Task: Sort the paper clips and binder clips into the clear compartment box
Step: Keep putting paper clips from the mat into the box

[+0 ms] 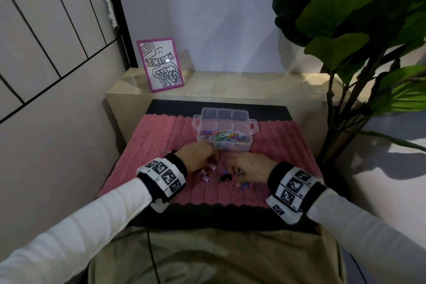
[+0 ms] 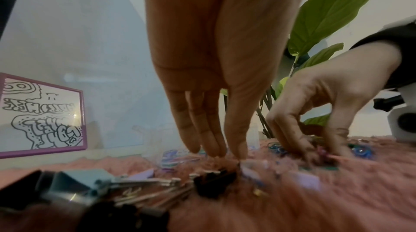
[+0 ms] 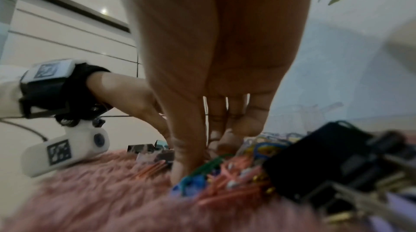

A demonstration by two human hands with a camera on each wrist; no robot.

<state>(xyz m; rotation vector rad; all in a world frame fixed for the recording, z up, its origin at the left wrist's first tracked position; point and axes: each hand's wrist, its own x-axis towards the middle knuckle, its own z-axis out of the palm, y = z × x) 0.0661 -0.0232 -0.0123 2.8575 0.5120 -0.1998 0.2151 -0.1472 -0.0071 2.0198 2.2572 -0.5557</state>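
The clear compartment box [image 1: 224,129] stands on the pink furry mat [image 1: 147,136], with coloured paper clips [image 1: 227,136] heaped in its near compartment. Loose clips lie in front of it: purple binder clips [image 1: 205,176], a black binder clip [image 1: 224,177] and a pink paper clip [image 1: 230,185]. My left hand [image 2: 220,154] reaches down with straight fingers, tips touching the mat beside a black binder clip [image 2: 213,180]. My right hand [image 3: 202,154] has thumb and fingers curled into a small pile of paper clips [image 3: 225,177] and pinches at them. What lies under its fingertips is blurred.
A pink-framed drawing [image 1: 160,64] leans on the pale ledge behind the mat. A big-leafed plant [image 1: 359,37] stands at the right. A wall runs close on the left. More binder clips [image 2: 139,182] lie near my left wrist, and a large black one [image 3: 326,161] near my right.
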